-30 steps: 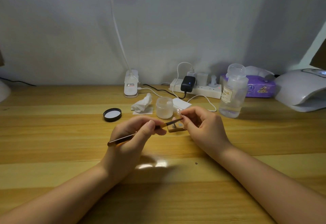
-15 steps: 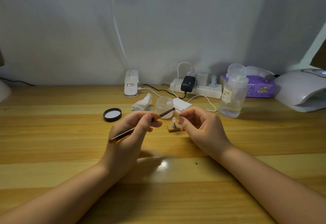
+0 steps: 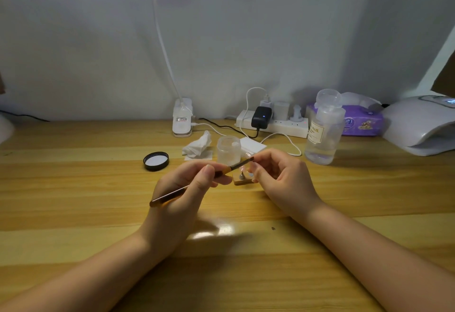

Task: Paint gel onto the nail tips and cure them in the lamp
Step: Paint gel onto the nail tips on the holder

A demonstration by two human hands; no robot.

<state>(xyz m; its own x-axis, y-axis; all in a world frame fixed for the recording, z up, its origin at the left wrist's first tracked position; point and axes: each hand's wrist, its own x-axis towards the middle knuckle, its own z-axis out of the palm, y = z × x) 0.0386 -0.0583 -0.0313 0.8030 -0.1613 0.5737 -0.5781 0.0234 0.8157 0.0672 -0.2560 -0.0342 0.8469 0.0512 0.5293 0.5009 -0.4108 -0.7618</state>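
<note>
My left hand (image 3: 179, 196) grips a slim brown gel brush (image 3: 170, 195), its bristle end pointing right and up. The brush tip meets a small pale nail tip (image 3: 248, 155) that my right hand (image 3: 278, 179) pinches between thumb and fingertips. Just below, between both hands, a small wooden nail-tip stand (image 3: 242, 179) with a metal peg sits on the table. An open frosted gel jar (image 3: 229, 149) stands right behind the brush. The white curing lamp (image 3: 418, 124) is at the far right.
The jar's black lid (image 3: 156, 161) lies to the left. A crumpled tissue (image 3: 198, 145), a white pad, a power strip (image 3: 273, 122) with cables, a clear pump bottle (image 3: 323, 131), a purple wipes pack (image 3: 362, 123) and a desk-lamp clamp (image 3: 182, 121) line the back of the wooden table (image 3: 73, 188).
The brush tip lifted up toward the jar, then came back down to the nail tip in my right hand. My right hand stayed nearly still above the stand.
</note>
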